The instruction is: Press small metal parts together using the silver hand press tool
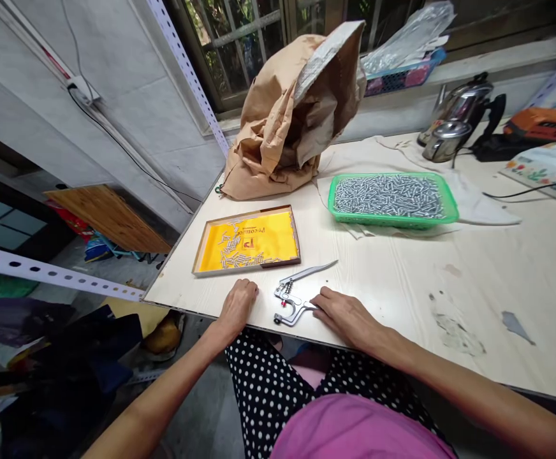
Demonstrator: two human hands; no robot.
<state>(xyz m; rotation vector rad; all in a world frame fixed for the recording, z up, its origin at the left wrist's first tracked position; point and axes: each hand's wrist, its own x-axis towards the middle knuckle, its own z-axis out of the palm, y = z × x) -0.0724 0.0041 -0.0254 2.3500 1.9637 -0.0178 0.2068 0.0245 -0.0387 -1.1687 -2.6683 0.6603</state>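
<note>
My left hand [238,306] rests at the table's front edge with its fingers curled in; whether anything is inside them is hidden. To its right lie silver hand-held snap-fastener pliers [296,313], their jaws facing left and the upper handle spread away. My right hand [347,319] is closed over the lower handle, which disappears under the fingers. Just beyond my left hand, a shallow box tray [244,272] with a yellow printed bottom holds small silver metal pins [242,260], mostly along its left and near sides. A green plastic basket [393,220] farther right is filled with similar metal pieces [393,194].
A large crumpled brown paper bag [268,146] stands open at the back. Beyond the basket are a white cloth [483,207], a metal kettle [464,105] and an orange box [541,124]. A perforated metal post [189,70] rises at the table's left corner.
</note>
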